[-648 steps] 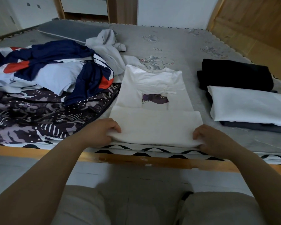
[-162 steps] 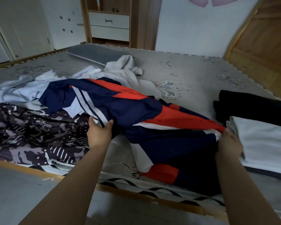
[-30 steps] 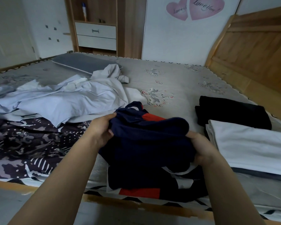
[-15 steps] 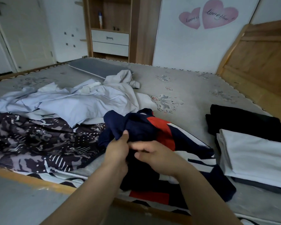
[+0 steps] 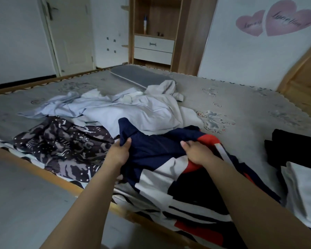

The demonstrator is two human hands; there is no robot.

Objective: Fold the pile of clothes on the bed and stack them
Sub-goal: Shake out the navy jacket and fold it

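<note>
Navy, red and white striped fabric, a crumpled jacket-like garment (image 5: 162,159), lay bunched at the near edge of the grey embroidered bed (image 5: 241,105) while you held it with both hands. Your left hand (image 5: 118,152) gripped a navy fold at the garment's left end, fingers (image 5: 115,146) curled under the cloth and thumb pressed on top, pinching it. Your right hand (image 5: 197,151) clutched the fabric where navy met red, its fingers tucked into the cloth and thumb laid across the top. The stretch of navy between your two sets of fingers was pulled fairly taut, and the rest of the garment spilled below your fingers over the wooden bed rail (image 5: 61,178).

Left of your left fingers lay a dark camouflage-patterned garment (image 5: 65,148), spread flat and touching the navy piece. Beyond your fingers sat a heap of pale blue-white rumpled clothing (image 5: 124,110), and farther back a flat grey pillow (image 5: 140,78). Well to the right of your right fingers stood the stack: a folded black garment (image 5: 294,148) behind a folded white cotton garment (image 5: 305,191) that lay nearest you.
</note>
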